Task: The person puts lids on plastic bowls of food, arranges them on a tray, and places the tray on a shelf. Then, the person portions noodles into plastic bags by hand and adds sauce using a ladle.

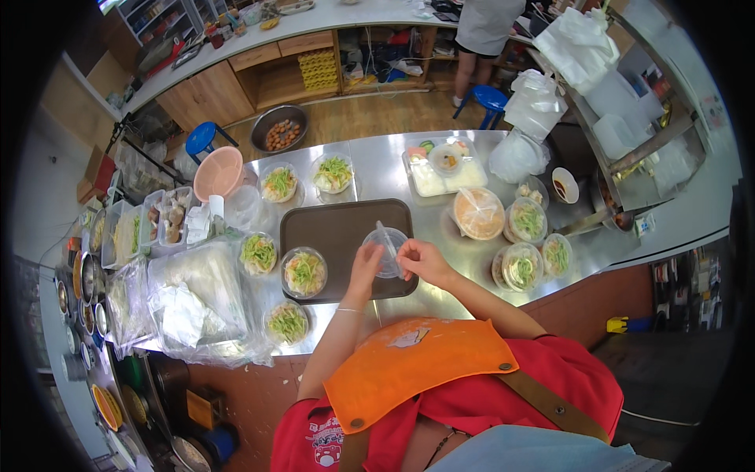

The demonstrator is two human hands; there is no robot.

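Observation:
Over the brown serving tray (330,230), my right hand (423,262) pinches a thin clear plastic lid (388,239), seen almost edge-on. My left hand (367,262) is at the left side of the round clear plastic piece (386,268) below it; whether that is a second lid or a container I cannot tell. On the tray's left part stands a clear bowl (304,272) of shredded green and orange vegetables. Similar filled bowls stand around the tray: a bowl (258,253) to its left, a bowl (286,323) nearer me, and bowls (279,183) (332,173) beyond it.
At right are a large lidded tub (478,213), stacked lidded bowls (518,267) and a compartment tray (445,166) of food. Plastic bags (194,295), ingredient boxes (173,216) and a pink basket (219,174) crowd the left. A person (486,35) stands at the back counter.

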